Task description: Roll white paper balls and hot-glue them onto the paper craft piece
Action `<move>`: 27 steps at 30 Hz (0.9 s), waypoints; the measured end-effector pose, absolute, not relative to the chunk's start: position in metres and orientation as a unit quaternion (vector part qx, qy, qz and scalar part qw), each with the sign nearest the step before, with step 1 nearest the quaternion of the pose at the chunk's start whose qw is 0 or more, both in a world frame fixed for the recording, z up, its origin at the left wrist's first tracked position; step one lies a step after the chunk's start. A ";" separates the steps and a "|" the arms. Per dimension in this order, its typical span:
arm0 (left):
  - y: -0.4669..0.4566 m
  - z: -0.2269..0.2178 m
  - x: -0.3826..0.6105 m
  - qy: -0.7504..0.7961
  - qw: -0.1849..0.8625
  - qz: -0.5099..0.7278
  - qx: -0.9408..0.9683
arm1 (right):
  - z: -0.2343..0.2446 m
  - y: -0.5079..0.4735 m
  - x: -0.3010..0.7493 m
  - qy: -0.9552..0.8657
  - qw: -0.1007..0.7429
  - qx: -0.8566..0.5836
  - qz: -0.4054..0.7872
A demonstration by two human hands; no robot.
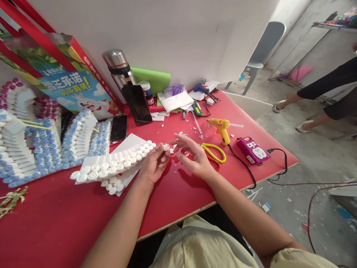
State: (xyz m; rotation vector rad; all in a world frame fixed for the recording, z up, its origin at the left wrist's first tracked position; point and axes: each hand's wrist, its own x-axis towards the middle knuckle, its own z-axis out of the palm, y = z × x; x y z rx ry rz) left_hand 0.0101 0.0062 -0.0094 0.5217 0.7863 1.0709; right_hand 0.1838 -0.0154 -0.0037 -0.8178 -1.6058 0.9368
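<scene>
My left hand point(154, 163) pinches a small white rolled piece point(166, 147) between thumb and fingertips. My right hand point(193, 156) hovers just to the right of it, fingers spread and holding nothing that I can see. Left of my left hand lies a white stepped piece point(117, 163) edged with rows of white rosettes. Beneath it part of another white piece with rosettes point(113, 185) shows. Small white bits point(175, 148) lie behind my hands. Scissors with yellow and orange handles point(213, 152) rest beside my right hand, partly hidden by it.
A yellow glue gun point(220, 128) and a purple power socket point(253, 150) with cords sit right on the red table point(178, 201). Blue-and-white rosette pieces point(80, 134), a phone point(119, 127), a thermos point(118, 69) and a printed bag point(69, 82) stand left. Another person's legs point(326, 89) show at right.
</scene>
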 end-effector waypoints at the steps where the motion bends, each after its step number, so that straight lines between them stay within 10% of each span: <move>1: 0.006 -0.009 0.010 0.352 0.764 0.488 0.232 | -0.003 -0.015 0.184 -0.664 0.523 -0.344 0.408; 27: 0.006 -0.011 0.008 0.329 0.810 0.456 0.169 | -0.017 -0.012 0.183 -0.765 0.475 -0.337 0.277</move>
